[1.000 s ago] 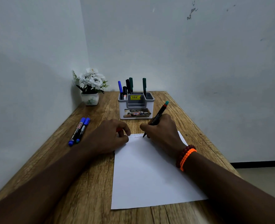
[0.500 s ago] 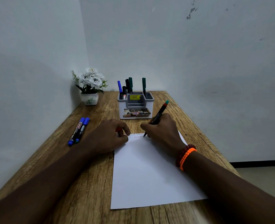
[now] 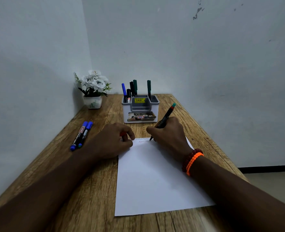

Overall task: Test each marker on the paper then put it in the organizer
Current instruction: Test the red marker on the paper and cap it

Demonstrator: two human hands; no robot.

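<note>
From the head camera, the right hand [image 3: 168,133] gripped a black marker [image 3: 163,120], tip on the paper's [image 3: 155,178] far edge. The left hand [image 3: 115,141] pinched a red cap [image 3: 123,134] at the paper's far left corner. The organizer [image 3: 140,108] stood near the table's [image 3: 91,190] far edge, two blue-capped markers [image 3: 81,135] near its left edge.

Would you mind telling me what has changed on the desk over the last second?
Very little. The right hand still grips the marker with its tip on the top edge of the paper, barely shifted. The left hand still holds a small red piece at the paper's corner. The two blue markers and organizer have not moved.
</note>
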